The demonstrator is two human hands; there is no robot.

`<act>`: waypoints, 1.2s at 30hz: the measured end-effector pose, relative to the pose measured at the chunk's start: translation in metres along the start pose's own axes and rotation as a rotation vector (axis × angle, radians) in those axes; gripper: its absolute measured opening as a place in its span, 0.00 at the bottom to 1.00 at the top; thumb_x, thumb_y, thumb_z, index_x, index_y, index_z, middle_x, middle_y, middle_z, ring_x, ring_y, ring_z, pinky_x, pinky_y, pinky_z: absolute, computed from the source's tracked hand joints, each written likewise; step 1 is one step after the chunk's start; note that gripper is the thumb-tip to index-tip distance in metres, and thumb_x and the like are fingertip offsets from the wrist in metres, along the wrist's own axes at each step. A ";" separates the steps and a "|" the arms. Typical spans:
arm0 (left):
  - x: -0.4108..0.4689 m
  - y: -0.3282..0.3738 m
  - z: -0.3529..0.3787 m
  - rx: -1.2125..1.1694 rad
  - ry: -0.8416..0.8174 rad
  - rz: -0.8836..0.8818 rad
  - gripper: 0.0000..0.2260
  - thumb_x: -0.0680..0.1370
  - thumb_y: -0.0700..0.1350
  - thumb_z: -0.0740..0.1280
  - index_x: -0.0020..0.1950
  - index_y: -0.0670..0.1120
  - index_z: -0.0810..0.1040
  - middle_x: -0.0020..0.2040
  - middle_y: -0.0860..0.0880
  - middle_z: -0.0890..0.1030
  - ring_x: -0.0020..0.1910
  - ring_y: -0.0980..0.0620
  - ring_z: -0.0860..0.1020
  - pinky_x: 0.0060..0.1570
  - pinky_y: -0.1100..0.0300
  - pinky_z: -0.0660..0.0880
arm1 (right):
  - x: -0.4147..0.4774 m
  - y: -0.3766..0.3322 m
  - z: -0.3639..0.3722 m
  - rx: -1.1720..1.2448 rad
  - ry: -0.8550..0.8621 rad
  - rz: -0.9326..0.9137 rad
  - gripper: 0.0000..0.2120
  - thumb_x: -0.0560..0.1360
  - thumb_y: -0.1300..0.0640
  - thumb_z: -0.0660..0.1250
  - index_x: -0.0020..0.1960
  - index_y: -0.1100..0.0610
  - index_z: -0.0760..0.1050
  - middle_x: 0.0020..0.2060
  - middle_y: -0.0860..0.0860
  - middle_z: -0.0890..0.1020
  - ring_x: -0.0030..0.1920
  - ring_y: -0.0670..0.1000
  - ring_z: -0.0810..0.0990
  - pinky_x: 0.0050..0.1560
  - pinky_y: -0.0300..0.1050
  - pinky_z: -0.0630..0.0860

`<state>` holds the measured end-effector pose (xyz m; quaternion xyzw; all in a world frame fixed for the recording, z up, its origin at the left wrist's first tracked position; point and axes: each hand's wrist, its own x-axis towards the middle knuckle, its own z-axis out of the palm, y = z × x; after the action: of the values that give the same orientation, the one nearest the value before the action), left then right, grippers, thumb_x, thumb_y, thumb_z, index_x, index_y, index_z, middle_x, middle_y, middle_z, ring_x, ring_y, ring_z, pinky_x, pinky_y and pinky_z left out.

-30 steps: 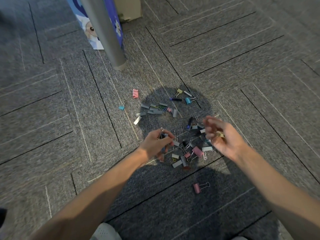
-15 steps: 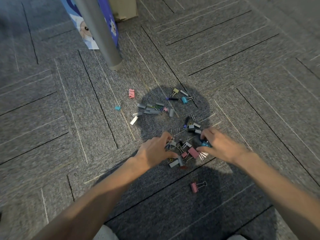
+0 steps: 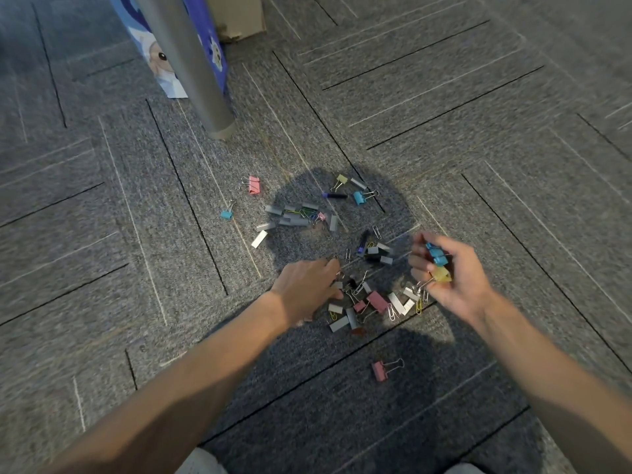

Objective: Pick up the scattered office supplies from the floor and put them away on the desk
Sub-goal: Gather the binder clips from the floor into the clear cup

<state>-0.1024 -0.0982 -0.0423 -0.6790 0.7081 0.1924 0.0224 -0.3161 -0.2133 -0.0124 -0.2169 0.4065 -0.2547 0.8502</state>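
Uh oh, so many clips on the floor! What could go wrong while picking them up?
1. The right hand holds a blue clip and a yellow clip; grabbing more might make some spill.
2. The lone pink clip lies apart from the pile and could get forgotten.
3. The thin paper clips may slip between fingers.

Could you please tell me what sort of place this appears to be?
Most likely an office, on the floor beside a desk: grey carpet tiles, a round grey metal leg standing on them, and scattered stationery such as a pink binder clip and grey staple strips.
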 end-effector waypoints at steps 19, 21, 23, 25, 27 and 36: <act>-0.027 0.006 -0.003 -0.377 -0.312 -0.115 0.10 0.76 0.56 0.64 0.52 0.52 0.71 0.41 0.54 0.76 0.37 0.57 0.77 0.34 0.67 0.74 | -0.006 0.025 0.014 -2.103 -0.371 0.056 0.10 0.76 0.43 0.66 0.47 0.48 0.68 0.37 0.54 0.75 0.29 0.46 0.74 0.27 0.36 0.70; -0.027 0.015 -0.003 -0.155 -0.263 -0.052 0.21 0.74 0.61 0.64 0.59 0.49 0.69 0.40 0.54 0.76 0.36 0.56 0.77 0.36 0.64 0.76 | -0.001 0.025 0.008 -1.736 -0.250 0.098 0.08 0.74 0.48 0.70 0.48 0.50 0.73 0.38 0.56 0.79 0.28 0.49 0.75 0.27 0.39 0.71; -0.026 0.021 -0.002 0.010 -0.187 0.008 0.27 0.73 0.64 0.63 0.60 0.45 0.67 0.38 0.53 0.76 0.34 0.54 0.76 0.34 0.62 0.76 | 0.003 0.023 0.001 -1.432 -0.120 0.049 0.07 0.74 0.50 0.70 0.48 0.52 0.77 0.42 0.54 0.82 0.30 0.51 0.76 0.28 0.43 0.71; -0.024 0.024 0.000 0.097 -0.146 0.058 0.27 0.73 0.64 0.62 0.59 0.43 0.67 0.36 0.52 0.74 0.34 0.52 0.77 0.32 0.60 0.75 | 0.001 0.021 -0.001 -1.144 -0.060 0.028 0.07 0.77 0.55 0.66 0.47 0.59 0.77 0.37 0.55 0.81 0.26 0.50 0.70 0.24 0.40 0.62; -0.024 0.025 0.001 0.129 -0.119 0.129 0.22 0.77 0.60 0.60 0.60 0.43 0.68 0.36 0.52 0.74 0.33 0.52 0.77 0.31 0.61 0.74 | -0.003 0.018 0.003 -0.910 -0.054 0.021 0.08 0.78 0.60 0.63 0.45 0.65 0.75 0.30 0.54 0.77 0.24 0.49 0.67 0.21 0.37 0.59; -0.025 0.015 -0.009 -0.214 -0.136 -0.049 0.06 0.80 0.48 0.57 0.52 0.48 0.71 0.35 0.49 0.77 0.30 0.58 0.77 0.27 0.66 0.74 | 0.001 0.014 0.027 -0.789 0.020 -0.078 0.08 0.79 0.62 0.59 0.47 0.65 0.75 0.27 0.51 0.78 0.25 0.49 0.72 0.23 0.40 0.65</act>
<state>-0.1130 -0.0774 -0.0233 -0.6800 0.6636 0.3118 0.0025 -0.2905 -0.1994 -0.0057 -0.5397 0.4731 -0.1130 0.6871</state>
